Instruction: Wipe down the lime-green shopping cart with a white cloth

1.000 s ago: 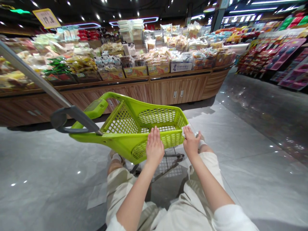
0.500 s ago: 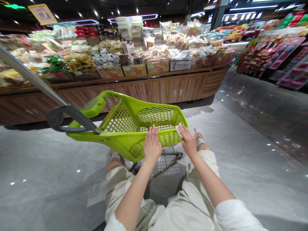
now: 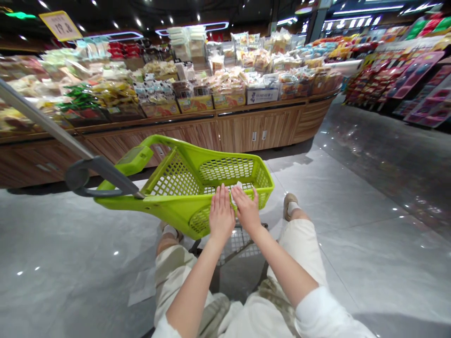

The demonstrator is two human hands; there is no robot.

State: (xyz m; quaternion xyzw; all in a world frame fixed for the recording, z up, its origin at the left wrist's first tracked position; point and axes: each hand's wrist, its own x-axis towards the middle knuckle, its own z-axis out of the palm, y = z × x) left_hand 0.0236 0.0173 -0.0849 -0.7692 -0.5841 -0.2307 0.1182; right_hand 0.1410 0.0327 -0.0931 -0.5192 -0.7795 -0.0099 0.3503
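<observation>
A lime-green plastic shopping basket (image 3: 183,173) on a wheeled frame stands on the floor in front of my knees. Its grey pull handle (image 3: 88,171) slants up to the left. My left hand (image 3: 221,215) lies flat on the near rim, fingers stretched out and together, holding nothing. Right beside it, my right hand (image 3: 247,210) presses a small white wipe (image 3: 238,186) against the same rim. Only an edge of the wipe shows past my fingertips. I see nothing inside the basket.
A curved wooden display counter (image 3: 246,131) piled with packaged snacks runs across behind the basket. Shelves of colourful goods (image 3: 405,80) line the right side. A yellow price sign (image 3: 60,26) hangs at top left. Glossy grey floor (image 3: 352,197) spreads around me.
My right hand has slid left along the near rim with the white wipe, from the right corner to beside my left hand. The left hand has stayed in place.
</observation>
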